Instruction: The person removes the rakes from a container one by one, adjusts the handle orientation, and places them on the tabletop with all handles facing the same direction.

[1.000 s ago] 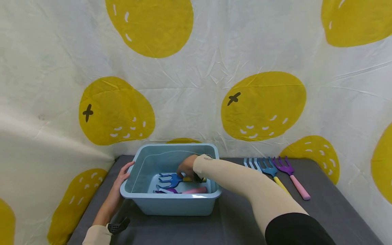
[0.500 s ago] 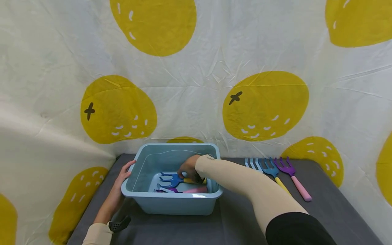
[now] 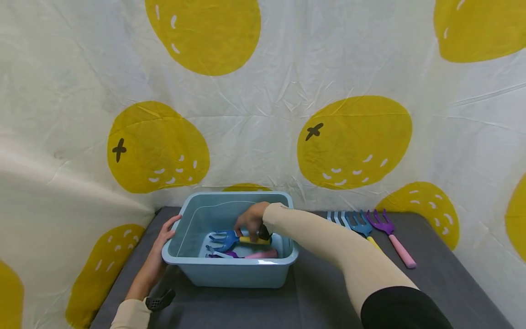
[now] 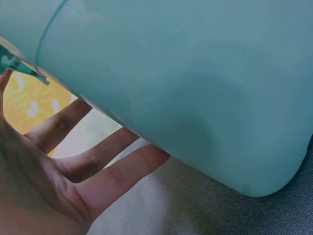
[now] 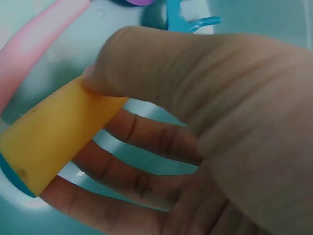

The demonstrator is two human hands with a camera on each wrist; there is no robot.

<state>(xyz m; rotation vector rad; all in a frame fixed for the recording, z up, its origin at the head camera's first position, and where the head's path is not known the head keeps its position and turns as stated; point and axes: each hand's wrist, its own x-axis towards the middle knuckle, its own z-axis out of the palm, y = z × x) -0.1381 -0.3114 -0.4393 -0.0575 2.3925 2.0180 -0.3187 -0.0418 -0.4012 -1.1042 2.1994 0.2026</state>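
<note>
While the left hand (image 3: 164, 233) rests straight fingers against the left side of the pale-blue tub (image 3: 230, 275), the right hand's grip (image 3: 249, 220) is clamped on the yellow handle (image 5: 63, 132) of a blue garden fork (image 3: 228, 240) inside it, near a pink-handled purple fork (image 3: 260, 255). Right of the tub, 3 tools lie on the grey worktop (image 3: 316, 292): a pale-blue rake (image 3: 339, 219), a second blue fork (image 3: 361, 227) and a second purple fork (image 3: 383, 225).

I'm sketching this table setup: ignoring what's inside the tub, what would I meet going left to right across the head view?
Left hand → light-blue plastic tub → light-blue rake head → blue hand fork with yellow handle → purple hand fork with pink handle.
</note>
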